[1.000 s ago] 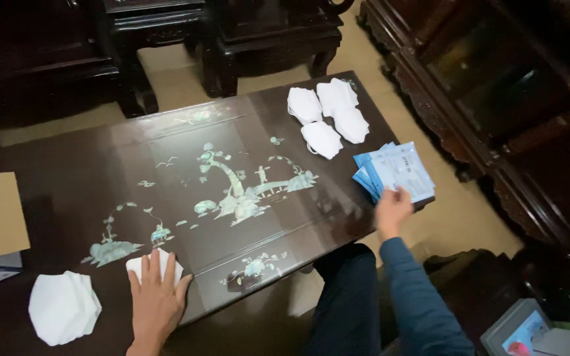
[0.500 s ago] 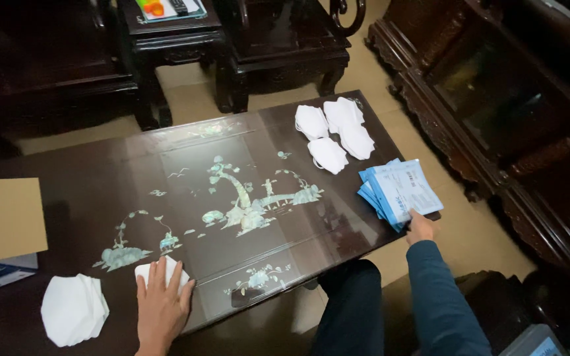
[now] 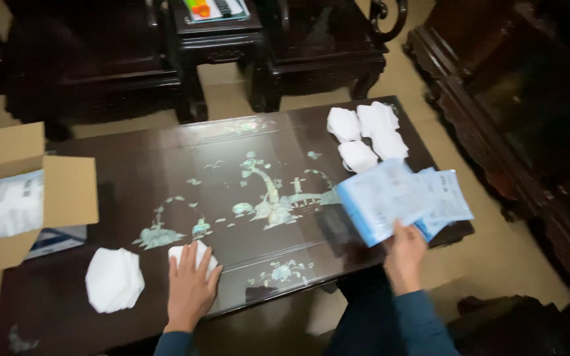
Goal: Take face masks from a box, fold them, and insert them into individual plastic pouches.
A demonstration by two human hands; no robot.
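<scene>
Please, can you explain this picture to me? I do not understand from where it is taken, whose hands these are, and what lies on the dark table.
The picture comes from a camera worn on a person's head, looking down, so both hands belong to that person. There is no machine here.

The left hand lies flat on a small white mask near the front edge of the table, a dark lacquered one with pale inlaid trees and birds. Beside that hand sits a stack of white masks.

The right hand holds a bundle of light blue flat packets, lifted above the table's right end. Behind them lies a group of white masks.

At the left stands an open cardboard box with more pale packets inside. Dark carved wooden furniture surrounds the table.
</scene>
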